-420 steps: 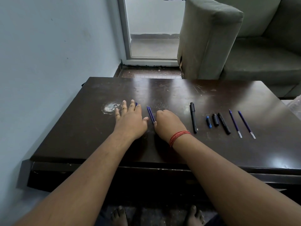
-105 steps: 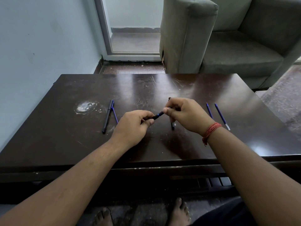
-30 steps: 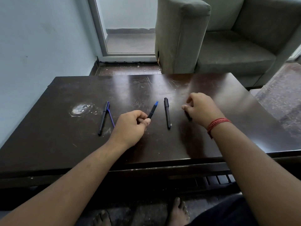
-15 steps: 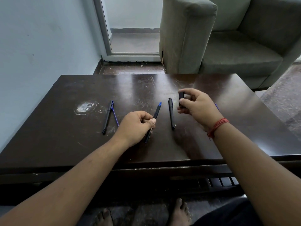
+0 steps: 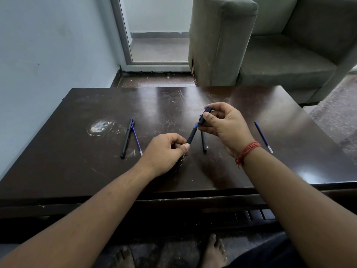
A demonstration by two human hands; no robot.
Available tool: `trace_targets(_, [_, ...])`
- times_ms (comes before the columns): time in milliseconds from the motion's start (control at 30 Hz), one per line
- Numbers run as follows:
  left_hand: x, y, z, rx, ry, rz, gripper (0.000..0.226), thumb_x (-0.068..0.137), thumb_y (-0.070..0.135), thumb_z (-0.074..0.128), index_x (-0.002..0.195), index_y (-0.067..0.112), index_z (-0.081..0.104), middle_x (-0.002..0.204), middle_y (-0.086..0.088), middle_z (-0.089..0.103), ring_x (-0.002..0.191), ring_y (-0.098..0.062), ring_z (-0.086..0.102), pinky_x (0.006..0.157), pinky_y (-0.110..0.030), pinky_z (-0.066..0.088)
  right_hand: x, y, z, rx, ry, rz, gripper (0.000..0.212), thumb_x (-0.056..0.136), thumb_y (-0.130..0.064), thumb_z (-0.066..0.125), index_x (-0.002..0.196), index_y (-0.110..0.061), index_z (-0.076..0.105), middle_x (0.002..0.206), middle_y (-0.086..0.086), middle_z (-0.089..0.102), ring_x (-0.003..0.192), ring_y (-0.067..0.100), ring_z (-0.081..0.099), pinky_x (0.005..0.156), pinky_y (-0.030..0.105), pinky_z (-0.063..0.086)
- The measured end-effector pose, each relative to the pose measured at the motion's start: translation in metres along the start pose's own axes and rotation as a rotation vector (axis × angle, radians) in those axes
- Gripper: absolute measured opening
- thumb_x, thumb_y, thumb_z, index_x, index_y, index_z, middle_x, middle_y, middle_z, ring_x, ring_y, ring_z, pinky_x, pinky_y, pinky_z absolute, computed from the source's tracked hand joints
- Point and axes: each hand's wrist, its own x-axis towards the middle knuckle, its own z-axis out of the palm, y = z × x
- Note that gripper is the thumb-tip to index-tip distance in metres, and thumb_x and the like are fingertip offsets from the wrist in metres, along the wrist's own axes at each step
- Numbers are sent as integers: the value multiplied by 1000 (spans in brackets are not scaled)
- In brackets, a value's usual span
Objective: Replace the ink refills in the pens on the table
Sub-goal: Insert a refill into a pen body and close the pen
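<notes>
Head view: a person seated at a dark, scuffed table (image 5: pixel 77 171) works on a black pen, both hands raised just above the tabletop. The left hand (image 5: pixel 164 151) is closed around the pen barrel (image 5: pixel 191 136), thumb and forefinger pinching it near the upper end, its blue-tipped nose angled up and away. The right hand (image 5: pixel 226 126) is clamped on a short black cap (image 5: pixel 203 118) (a clip seems to run along its side), held between thumb and fingertips with its open end right at the barrel's tip; whether the two already touch cannot be told.

On the table behind the hands lies another black pen (image 5: pixel 203 142), partly hidden. To the left, a third pen (image 5: pixel 127 138) rests with a loose blue refill (image 5: pixel 136 141) beside it, their far ends touching. Well to the right lies one more blue refill (image 5: pixel 263 136), apart from everything else. An upholstered armchair (image 5: pixel 251 39) stands beyond the table.

The step in hand looks to be capping the reassembled pen. To do it well, the cap should be lined up with the barrel's axis before any push, since a skewed entry could scrape the tip. The left hand does best holding still while the right slides the cap straight down until it seats, fingers clear of the seam. At least one pen and a refill appear left to handle.
</notes>
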Motion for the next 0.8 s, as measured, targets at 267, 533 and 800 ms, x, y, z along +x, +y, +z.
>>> trace_targets(267, [0,3,1,-6,-6,10,5,94,20,66,93,19,70,74,2,73,72,-24,73,73,-47,62,-1,-3,-2,-14,9,-20,22,95,4,56,117,5,55,95,26,63,84,30,72,73,37,62])
trace_targets(533, [0,2,0,-12,-7,6,5,94,20,66,91,20,70,73,2,73,72,-28,73,71,-49,62,1,0,-4,-44,8,-28,23,96,3,55,118,1,57,95,23,64,86,29,72,75,37,61])
trace_targets(800, [-1,4,-1,3,-11,16,5,94,18,66,93,18,70,76,0,73,73,-27,73,69,-47,62,0,0,-2,-34,15,-36,21,96,2,54,117,2,56,98,26,64,87,31,73,74,36,61])
